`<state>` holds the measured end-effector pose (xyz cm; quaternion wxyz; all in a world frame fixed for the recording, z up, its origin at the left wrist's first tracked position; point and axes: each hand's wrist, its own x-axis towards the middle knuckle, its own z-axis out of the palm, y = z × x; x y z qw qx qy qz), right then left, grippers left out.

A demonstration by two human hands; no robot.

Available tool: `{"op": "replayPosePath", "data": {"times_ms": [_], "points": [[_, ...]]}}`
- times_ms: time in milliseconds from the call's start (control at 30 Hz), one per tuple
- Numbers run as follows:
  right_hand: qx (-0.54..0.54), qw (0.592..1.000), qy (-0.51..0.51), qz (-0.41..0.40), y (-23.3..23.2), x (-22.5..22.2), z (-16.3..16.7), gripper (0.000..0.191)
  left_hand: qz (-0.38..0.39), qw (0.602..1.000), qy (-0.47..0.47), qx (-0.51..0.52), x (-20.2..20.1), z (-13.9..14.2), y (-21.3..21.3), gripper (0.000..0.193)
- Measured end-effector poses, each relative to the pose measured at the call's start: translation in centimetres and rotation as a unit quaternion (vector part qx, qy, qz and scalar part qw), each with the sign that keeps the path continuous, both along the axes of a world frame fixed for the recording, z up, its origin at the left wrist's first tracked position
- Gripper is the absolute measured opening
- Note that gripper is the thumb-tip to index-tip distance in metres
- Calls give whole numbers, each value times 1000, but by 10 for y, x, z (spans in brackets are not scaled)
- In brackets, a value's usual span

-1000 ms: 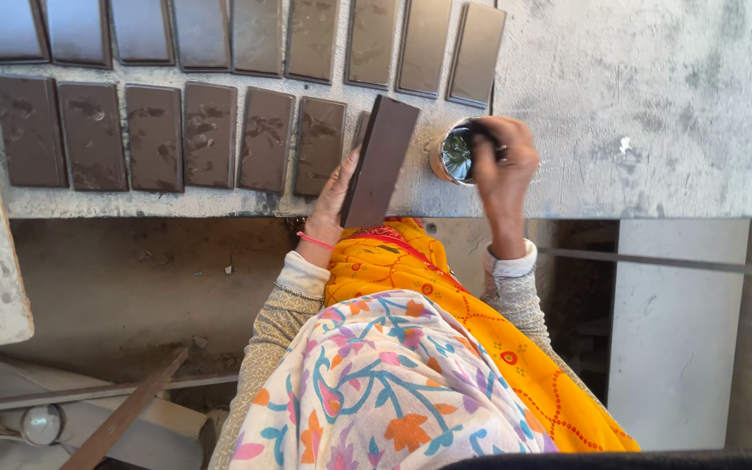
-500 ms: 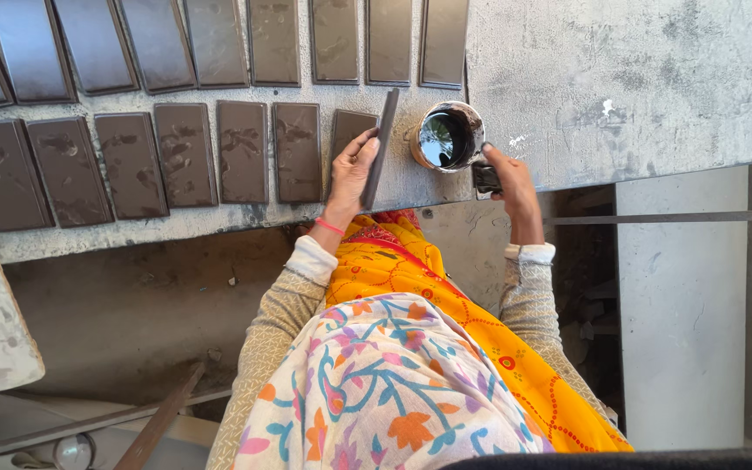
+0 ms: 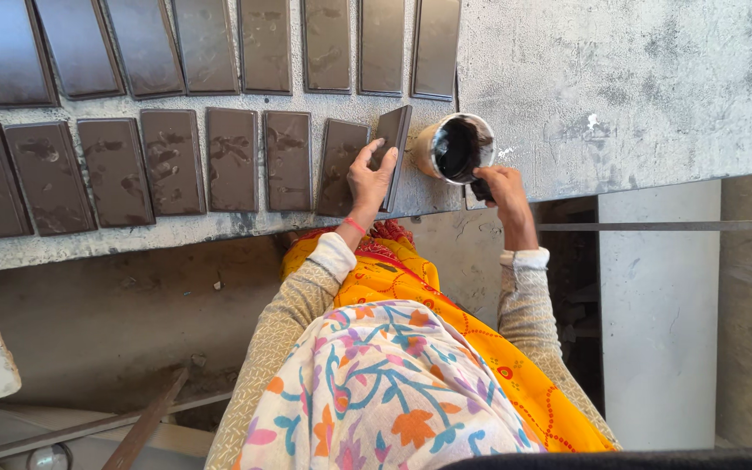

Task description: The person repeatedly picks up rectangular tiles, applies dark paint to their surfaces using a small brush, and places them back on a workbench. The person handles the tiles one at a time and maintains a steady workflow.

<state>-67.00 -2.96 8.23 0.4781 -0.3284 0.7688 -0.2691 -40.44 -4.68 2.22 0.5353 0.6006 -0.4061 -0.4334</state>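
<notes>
Two rows of dark brown rectangular tiles point(image 3: 232, 159) lie flat on the grey concrete surface point(image 3: 637, 87), upper row w/ smoother, glossier faces, lower row w/ blotchy, smeared faces. Left hand point(image 3: 371, 178) is at the right end of the lower row, holding one dark tile point(image 3: 392, 155) tipped up on its long edge, nearly upright, leaning a bit left; fingers spread over its face, thumb on the near side, so the grip is partly open, pressed flat vs. curled round. That tile stands just beside the last flat tile point(image 3: 339, 167) of the lower row, touching or nearly so; can't tell which. Right hand point(image 3: 500, 187) is closed round a dark handle point(image 3: 481, 189) at the near edge of the surface, fingers wrapped tight; the handle meets a round tan cup point(image 3: 456, 148) holding black liquid, which sits on the surface just right of the upright tile. Whether handle belongs to the cup or to a tool in it can't be told. Red thread band point(image 3: 356, 225) on left wrist; both arms in beige knit sleeves point(image 3: 282, 331), orange patterned cloth point(image 3: 411, 287) and floral white cloth point(image 3: 385, 400) below. Right of the person, a pale concrete post point(image 3: 659, 322) under the surface; lower left, a wooden stick point(image 3: 145, 422) on the floor.
</notes>
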Motion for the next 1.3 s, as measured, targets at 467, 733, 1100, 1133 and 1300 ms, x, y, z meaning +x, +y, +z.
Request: {"op": "replayPosePath", "data": {"times_ms": [467,733,1100,1133,1300], "points": [[-35,986,-11,-162,40,-78,25,13,-161,898,-394,117,-48,5,-15,87],[-19,971,-49,-231,15,-98,28,16,-72,897,-436,9,79,-11,20,68],[-2,982,-20,-189,-53,-63,54,21,329,776,-498,202,459,19,110,65],[-5,980,-2,-198,-56,-55,59,21,341,762,-498,233,484,24,118,64],[-79,966,80,-231,-92,30,62,20,388,748,-440,309,573,33,160,64]]}}
